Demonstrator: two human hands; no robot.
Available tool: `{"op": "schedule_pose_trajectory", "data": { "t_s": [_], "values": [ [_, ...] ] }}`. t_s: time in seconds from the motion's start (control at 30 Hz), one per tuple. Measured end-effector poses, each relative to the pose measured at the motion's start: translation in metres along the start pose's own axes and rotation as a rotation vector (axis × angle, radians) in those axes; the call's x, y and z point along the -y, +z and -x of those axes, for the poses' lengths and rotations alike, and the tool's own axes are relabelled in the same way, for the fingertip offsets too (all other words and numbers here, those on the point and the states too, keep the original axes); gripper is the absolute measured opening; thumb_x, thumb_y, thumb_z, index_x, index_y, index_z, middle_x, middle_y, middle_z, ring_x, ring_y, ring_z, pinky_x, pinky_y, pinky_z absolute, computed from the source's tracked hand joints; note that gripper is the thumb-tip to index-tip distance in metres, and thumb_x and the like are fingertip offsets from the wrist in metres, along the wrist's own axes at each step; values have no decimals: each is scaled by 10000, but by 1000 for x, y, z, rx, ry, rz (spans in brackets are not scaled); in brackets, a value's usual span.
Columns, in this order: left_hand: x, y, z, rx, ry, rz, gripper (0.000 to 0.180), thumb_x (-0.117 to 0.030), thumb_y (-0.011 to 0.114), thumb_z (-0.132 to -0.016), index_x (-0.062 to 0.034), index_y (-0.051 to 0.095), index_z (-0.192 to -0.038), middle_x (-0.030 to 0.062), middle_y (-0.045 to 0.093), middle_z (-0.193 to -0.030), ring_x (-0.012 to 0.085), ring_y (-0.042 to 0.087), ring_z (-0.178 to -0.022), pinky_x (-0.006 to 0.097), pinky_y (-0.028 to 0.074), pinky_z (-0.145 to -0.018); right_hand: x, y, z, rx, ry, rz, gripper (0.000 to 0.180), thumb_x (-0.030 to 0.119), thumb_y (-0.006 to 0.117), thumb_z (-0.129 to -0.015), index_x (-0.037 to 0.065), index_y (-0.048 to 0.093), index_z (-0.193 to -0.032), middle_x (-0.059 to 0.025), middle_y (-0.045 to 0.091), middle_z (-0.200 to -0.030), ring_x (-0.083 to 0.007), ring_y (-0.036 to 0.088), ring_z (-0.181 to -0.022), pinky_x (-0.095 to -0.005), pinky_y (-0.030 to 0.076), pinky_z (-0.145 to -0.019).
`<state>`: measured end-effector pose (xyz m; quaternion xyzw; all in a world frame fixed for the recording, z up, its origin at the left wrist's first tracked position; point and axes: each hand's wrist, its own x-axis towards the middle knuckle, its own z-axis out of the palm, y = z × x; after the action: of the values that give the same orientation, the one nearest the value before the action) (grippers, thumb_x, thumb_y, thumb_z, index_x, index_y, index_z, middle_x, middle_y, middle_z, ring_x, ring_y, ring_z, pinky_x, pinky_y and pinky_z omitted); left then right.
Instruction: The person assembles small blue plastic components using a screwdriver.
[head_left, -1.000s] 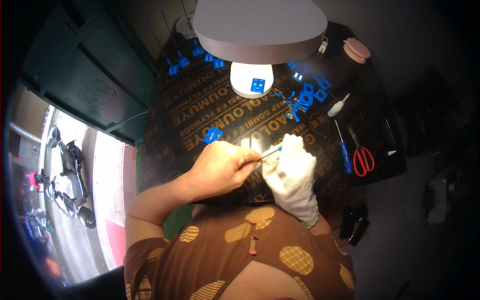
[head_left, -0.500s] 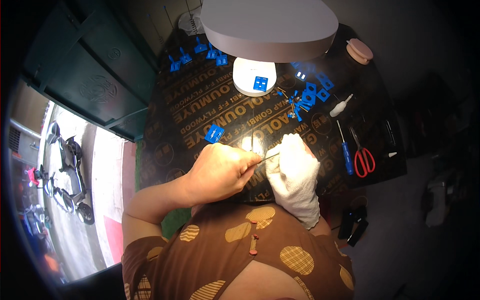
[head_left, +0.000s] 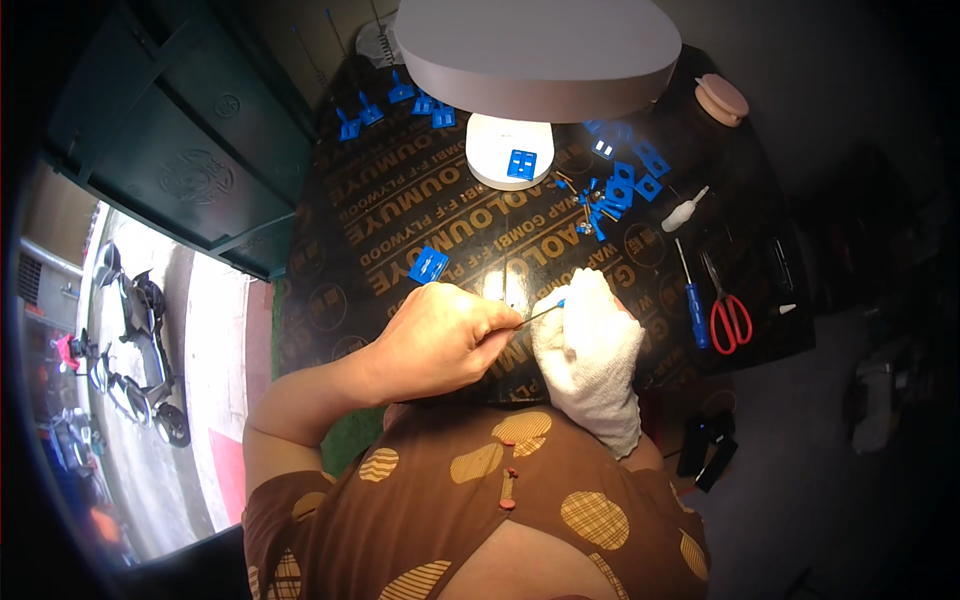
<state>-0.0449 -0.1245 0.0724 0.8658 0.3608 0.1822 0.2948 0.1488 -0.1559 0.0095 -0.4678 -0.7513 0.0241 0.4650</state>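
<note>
Over the near middle of the table my bare left hand (head_left: 440, 338) is closed, thumb and fingers pinching one end of a thin dark rod (head_left: 541, 314). The rod slants up to the right, to my right hand (head_left: 590, 345) in a white cloth glove. At that end a small blue tip (head_left: 562, 303) shows against the glove. My gloved fingers are folded round this end and hide the rest. A flat blue plastic piece (head_left: 428, 265) lies just beyond my left hand.
A white lamp (head_left: 540, 50) overhangs the table, a blue plate (head_left: 522, 164) on its base. Blue parts (head_left: 620, 185) and small screws lie right of it, more blue pieces (head_left: 400, 90) far left. A screwdriver (head_left: 696, 315), red-handled scissors (head_left: 731, 322) and a white tube (head_left: 680, 214) lie right.
The small blue tip at the glove end of the rod has come into sight. Both hands stay almost where they were.
</note>
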Motion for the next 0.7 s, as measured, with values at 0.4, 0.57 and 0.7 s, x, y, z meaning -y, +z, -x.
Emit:
{"op": "schedule_pose_trajectory", "data": {
  "t_s": [0.4,0.57,0.7],
  "values": [
    [2,-1,-2,78,-75,159,149,-21,636,-827,34,682,-958,152,696,-797,180,687,-704,275,534,-651,5,2,0,20,64,-33,59,-3,602,-750,-19,607,-807,-144,590,-747,-329,551,-630,-396,453,-588],
    [2,-2,-4,114,-102,229,161,-23,623,-849,45,675,-985,111,685,-753,117,636,-659,255,512,-623,8,3,-8,-16,13,15,48,-10,600,-760,-14,610,-806,-143,581,-724,-324,551,-614,-391,447,-569],
    [7,-1,-4,147,-119,318,171,-31,611,-860,48,676,-997,81,666,-728,91,579,-603,238,487,-587,7,1,-7,16,6,-35,58,-8,611,-751,-12,610,-808,-141,580,-733,-330,553,-618,-394,449,-570]
  ]
}}
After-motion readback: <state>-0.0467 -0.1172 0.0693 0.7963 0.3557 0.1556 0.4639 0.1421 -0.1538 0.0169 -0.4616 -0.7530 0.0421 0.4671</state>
